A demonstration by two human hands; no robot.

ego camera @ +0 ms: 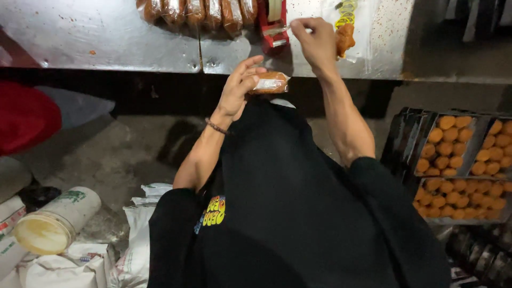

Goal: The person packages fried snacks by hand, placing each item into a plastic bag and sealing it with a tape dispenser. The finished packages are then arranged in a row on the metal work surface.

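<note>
My left hand (240, 88) holds a small clear packet of brown fried snack (271, 82) just below the edge of the metal table (106, 37). A beaded bracelet sits on that wrist. My right hand (316, 42) is raised over the table, fingers pinched on the end of a tape strip at the red tape dispenser (273, 26). A loose piece of orange snack (345, 38) lies right beside this hand.
A row of sealed snack packets (194, 10) lies along the table's far side. Yellow rubber bands (346, 13) lie near the dispenser. Dark trays of round orange snacks (458, 154) stand at right. A white lidded tub (53, 221) and sacks lie on the floor at left.
</note>
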